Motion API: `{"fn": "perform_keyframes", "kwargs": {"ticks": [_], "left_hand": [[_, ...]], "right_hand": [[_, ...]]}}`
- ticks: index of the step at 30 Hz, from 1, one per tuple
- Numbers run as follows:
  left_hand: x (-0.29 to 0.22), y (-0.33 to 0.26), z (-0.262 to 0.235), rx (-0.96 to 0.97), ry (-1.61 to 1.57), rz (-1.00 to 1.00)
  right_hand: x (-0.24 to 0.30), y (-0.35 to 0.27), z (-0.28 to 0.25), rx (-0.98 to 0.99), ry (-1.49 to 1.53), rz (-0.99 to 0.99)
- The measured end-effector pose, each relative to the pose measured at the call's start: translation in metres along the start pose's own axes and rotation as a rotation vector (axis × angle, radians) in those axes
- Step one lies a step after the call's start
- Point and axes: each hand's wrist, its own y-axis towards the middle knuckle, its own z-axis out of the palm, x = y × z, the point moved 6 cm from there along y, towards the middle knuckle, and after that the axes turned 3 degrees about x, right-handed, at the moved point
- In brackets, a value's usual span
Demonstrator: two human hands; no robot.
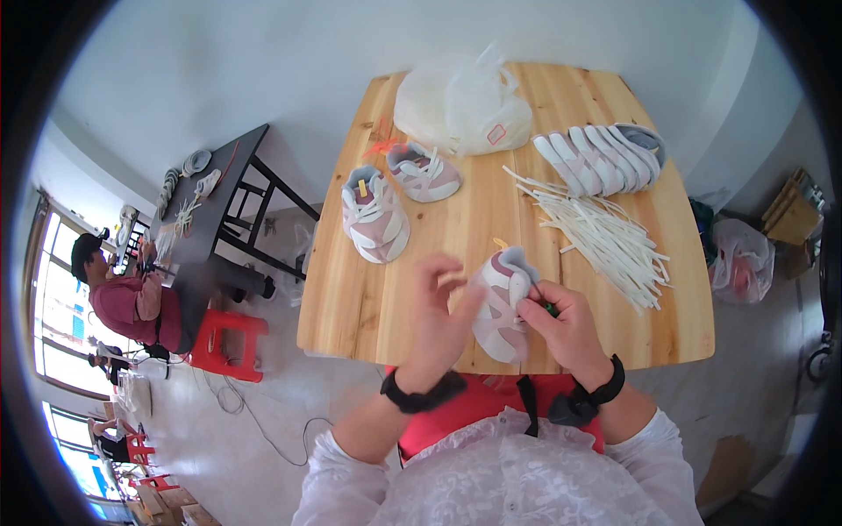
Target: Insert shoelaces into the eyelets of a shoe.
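Step in hand: lacing or fitting a small pink-and-white shoe (500, 307), by the look of it; the shoe is held up between both hands over the near edge of the wooden tabletop (368, 307).
Left hand (438, 311): blurred with motion, fingers curled against the shoe's left side; grip seems pressed on the upper, though whether a lace end sits between the fingertips I cannot tell.
Right hand (566, 324): closed round the shoe's right side, with a small green object (550, 309) pinched at the fingertips, too small to identify.
Shoe position: toe toward the person, opening tilted away, near the tabletop's front edge, well apart from the others.
Finished-looking pair (395, 197): two matching shoes with laces in, left of centre, just beside each other.
Lace supply: loose bundle of white laces (605, 232) fanned out to the right of the held shoe, within easy reach.
Unworked stock: row of shoes (601, 158) lying side by side at the far right; clear plastic bag (460, 105) at the far edge.
Next move, as judged: needs a steady hold from one hand and a fine pinch from the other near the eyelets.
Surroundings: another person (132, 298) seated at a dark table (215, 188) to the left, red stool (230, 342) beside.
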Motion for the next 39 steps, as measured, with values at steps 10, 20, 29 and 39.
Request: {"fn": "perform_keyframes", "kwargs": {"ticks": [10,20,29,39], "left_hand": [[0.040,-0.051,0.023,0.050,-0.723,-0.388],[0.015,-0.042,0.020,0.082,-0.553,-0.366],[0.029,-0.045,0.013,0.007,-0.669,-0.684],[0.028,-0.045,0.016,0.007,-0.533,-0.650]], "right_hand": [[-0.030,0.001,0.018,0.137,0.522,0.241],[-0.010,0.002,0.003,-0.004,0.127,0.066],[0.000,-0.003,0.000,-0.037,-0.095,-0.022],[-0.004,-0.003,0.001,-0.077,-0.112,-0.045]]}}
